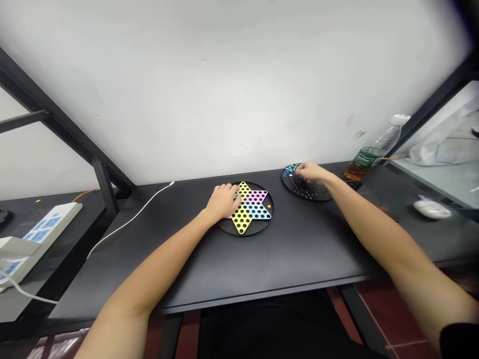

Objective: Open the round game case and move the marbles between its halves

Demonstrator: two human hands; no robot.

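A Chinese checkers board (242, 221) lies on the dark table, a round black-rimmed disc with a yellow, pink and blue star full of holes. My left hand (222, 201) rests over its left side, thumb apart from the fingers, covering part of the star. Farther right, a round black tray (307, 194) with small holes lies close to the wall. Blue glass marbles (289, 171) are gathered at its far left. Above the tray, beside the marbles, my right hand (311, 172) has its fingertips pinched together; whatever is between them is hidden.
A tilted-looking bottle (368, 157) with amber liquid stands right of the tray, near a white mouse (432, 208). At left, a white cable (130, 218) crosses the table (262, 264), and a power strip (45, 232) lies beyond the black frame. The wall closes off the back.
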